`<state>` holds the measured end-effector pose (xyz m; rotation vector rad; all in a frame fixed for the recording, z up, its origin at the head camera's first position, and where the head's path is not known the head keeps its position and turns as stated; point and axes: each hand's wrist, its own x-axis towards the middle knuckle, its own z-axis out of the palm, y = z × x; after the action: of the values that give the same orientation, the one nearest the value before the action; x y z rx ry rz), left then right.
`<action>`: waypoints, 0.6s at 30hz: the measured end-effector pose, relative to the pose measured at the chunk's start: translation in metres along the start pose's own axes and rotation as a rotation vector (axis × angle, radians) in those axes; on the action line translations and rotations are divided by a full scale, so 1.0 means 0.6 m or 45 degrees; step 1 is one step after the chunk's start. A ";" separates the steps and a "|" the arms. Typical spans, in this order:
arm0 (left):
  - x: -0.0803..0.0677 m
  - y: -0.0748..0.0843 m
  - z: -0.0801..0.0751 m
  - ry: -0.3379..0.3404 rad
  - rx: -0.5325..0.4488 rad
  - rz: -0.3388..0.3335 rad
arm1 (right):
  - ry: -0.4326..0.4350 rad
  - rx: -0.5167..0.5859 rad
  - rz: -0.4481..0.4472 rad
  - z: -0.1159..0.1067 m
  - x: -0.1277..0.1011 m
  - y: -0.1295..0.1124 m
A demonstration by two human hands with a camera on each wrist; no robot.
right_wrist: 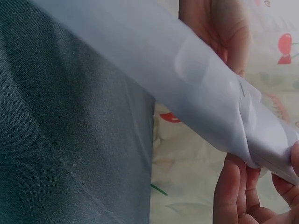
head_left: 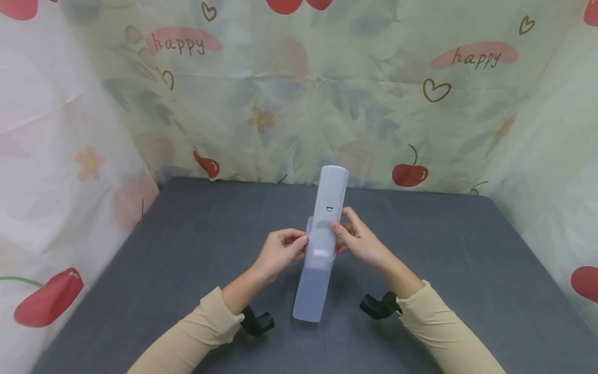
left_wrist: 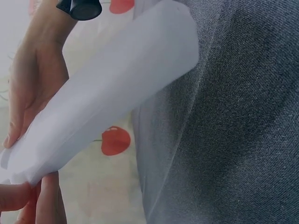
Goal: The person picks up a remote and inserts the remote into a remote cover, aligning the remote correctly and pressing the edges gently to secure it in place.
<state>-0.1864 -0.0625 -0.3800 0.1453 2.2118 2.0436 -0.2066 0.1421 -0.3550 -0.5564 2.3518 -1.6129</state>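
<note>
White tubular device (head_left: 333, 189) is above the tabletop (head_left: 210, 223), long axis pointing away, right grip (head_left: 363, 241) holding its right side, left grip (head_left: 277, 252) opposite, pinching the translucent sleeve (head_left: 311, 296).

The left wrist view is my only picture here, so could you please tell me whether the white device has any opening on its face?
Observer: The head view shows a small socket-like opening on the upper part of the white device.

Operator: Thank you; where is the thumb of the right hand relative to that opening?

Observer: In the head view, the thumb touches the same face, below the opening.

Operator: Could you also tell me whether the patterned cloth bears any writing?

Observer: Yes, the head view shows the word "happy" on it twice, once toward each side.
</note>
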 end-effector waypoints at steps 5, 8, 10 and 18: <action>0.002 0.003 0.005 0.042 0.016 -0.042 | -0.030 0.005 0.043 -0.001 0.000 -0.001; 0.003 0.004 0.006 0.045 0.010 -0.048 | -0.035 -0.001 0.054 -0.001 0.001 -0.003; 0.003 0.004 0.006 0.030 0.011 -0.049 | -0.027 -0.013 0.052 -0.001 0.001 -0.003; 0.006 0.012 0.003 -0.084 -0.046 -0.077 | 0.093 -0.074 0.006 0.007 -0.001 -0.001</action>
<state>-0.1899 -0.0596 -0.3730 0.1390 2.1130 2.0159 -0.2045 0.1385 -0.3561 -0.5111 2.4575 -1.5932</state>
